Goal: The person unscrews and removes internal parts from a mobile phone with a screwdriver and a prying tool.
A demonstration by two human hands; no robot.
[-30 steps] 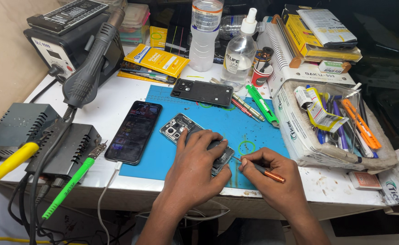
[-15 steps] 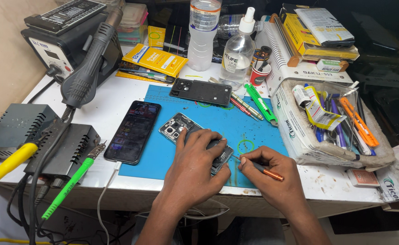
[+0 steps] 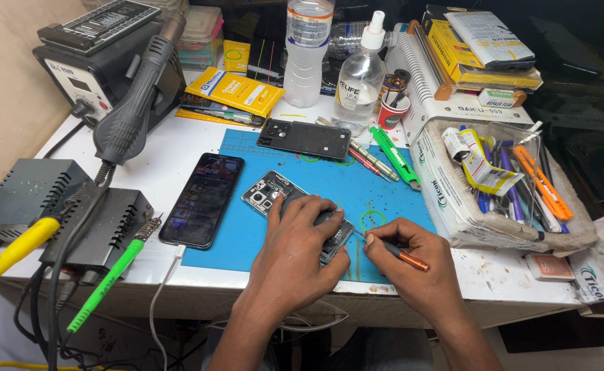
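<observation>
An opened phone [image 3: 269, 193] with its back removed lies on the blue work mat [image 3: 384, 189]. My left hand [image 3: 298, 244] presses down on the phone's lower half and holds it still. My right hand [image 3: 412, 264] grips an orange-handled screwdriver [image 3: 405, 257] whose tip touches the phone's lower right edge. The phone's black back cover [image 3: 305, 137] rests at the mat's far edge. A second phone [image 3: 203, 199] with a lit screen lies left of the mat, a white cable plugged in.
A hot-air station [image 3: 109, 65] with its handle stands at back left. Two grey boxes [image 3: 61, 206] and green [image 3: 109, 275] and yellow tools sit at left. Bottles [image 3: 360, 75], yellow packets and a box of tools [image 3: 501, 185] crowd the back and right.
Nothing much has moved; both hands stay on the opened phone, with the screwdriver tip at its lower right edge.
</observation>
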